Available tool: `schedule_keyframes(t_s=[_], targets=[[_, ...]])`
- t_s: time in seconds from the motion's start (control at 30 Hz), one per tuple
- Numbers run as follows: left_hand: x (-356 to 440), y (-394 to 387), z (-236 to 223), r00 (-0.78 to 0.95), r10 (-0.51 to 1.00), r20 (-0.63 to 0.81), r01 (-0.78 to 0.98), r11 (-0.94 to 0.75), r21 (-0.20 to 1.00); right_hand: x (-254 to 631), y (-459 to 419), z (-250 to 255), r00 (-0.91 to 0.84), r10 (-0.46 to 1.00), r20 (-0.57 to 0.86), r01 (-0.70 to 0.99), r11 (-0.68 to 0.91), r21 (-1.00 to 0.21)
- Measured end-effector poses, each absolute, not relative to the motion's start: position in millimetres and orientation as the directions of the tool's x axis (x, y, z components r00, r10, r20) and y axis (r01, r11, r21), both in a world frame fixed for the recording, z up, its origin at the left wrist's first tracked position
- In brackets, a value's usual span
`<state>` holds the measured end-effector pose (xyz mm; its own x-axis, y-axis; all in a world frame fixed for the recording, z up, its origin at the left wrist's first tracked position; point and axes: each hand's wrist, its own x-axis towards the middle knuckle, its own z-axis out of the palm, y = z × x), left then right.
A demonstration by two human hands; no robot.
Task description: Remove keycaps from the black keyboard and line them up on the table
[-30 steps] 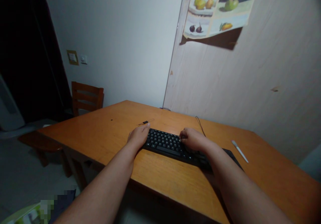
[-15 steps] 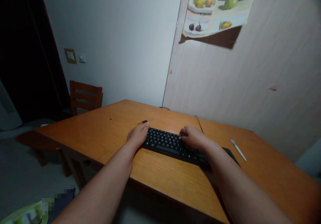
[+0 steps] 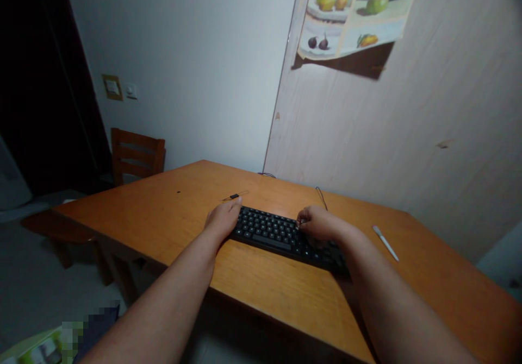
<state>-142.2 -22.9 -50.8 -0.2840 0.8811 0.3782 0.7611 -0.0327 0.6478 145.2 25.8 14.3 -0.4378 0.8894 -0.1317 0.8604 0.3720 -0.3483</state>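
A black keyboard [image 3: 274,231] lies on the orange wooden table [image 3: 163,217]. My left hand [image 3: 222,218] rests flat against the keyboard's left end, fingers stretched out and together. My right hand [image 3: 320,224] sits on the keys right of the middle. Its fingers are curled, with the tips pressed down among the keys. Whether anything is between those fingertips is hidden. My right forearm covers the keyboard's right end.
A white pen [image 3: 385,243] lies right of the keyboard. A small black piece on a clear strip [image 3: 234,196] lies just beyond my left hand. The keyboard's thin cable [image 3: 322,195] runs to the wall. A wooden chair [image 3: 136,155] stands at the far left.
My right hand has slid a little to the right along the keys. My left hand and the keyboard have stayed put. The view has shifted slightly.
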Motion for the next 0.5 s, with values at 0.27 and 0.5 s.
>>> schedule_keyframes(t_s=[0.27,0.5], targets=[[-142.2,-22.9,-49.8,-0.269,0.884,0.384,0.779,-0.035,0.626,139.8,23.9,21.6,-0.438,0.894,-0.096,0.883,0.408,-0.233],[-142.7,-22.2,-50.7,-0.285,0.885,0.369,0.752,-0.032,0.658,138.1,19.2,23.0,-0.435,0.896,-0.084,0.884,0.408,-0.229]])
